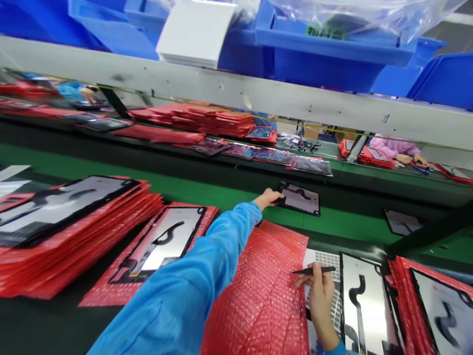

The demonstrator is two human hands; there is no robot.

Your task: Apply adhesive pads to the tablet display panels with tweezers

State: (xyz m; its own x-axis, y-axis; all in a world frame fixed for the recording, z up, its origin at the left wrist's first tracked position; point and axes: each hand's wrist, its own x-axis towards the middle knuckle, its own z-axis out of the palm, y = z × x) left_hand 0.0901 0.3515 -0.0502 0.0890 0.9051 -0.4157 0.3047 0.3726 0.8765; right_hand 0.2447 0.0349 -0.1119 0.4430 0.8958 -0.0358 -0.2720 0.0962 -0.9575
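My left hand (271, 197) reaches far forward and pinches the left edge of a display panel (301, 198), which is over the green belt. In my right hand (320, 294) is a pair of black tweezers (314, 270), held sideways with the tip to the left. Below and between my arms lie red bubble-wrap bags (262, 286). Beside my right hand are a sheet with a white grid (327, 258) and a silvery display panel (365, 301) with a black curved flex cable. Another panel (173, 231) rests on red bubble wrap left of my left sleeve.
Panels and red bags form a tall stack (84, 236) at the left and another stack (402, 286) at the right. A further panel (402, 222) lies on the green belt (207, 190). A shelf with blue bins (332, 54) hangs above. Co-workers' hands (410, 159) show across the line.
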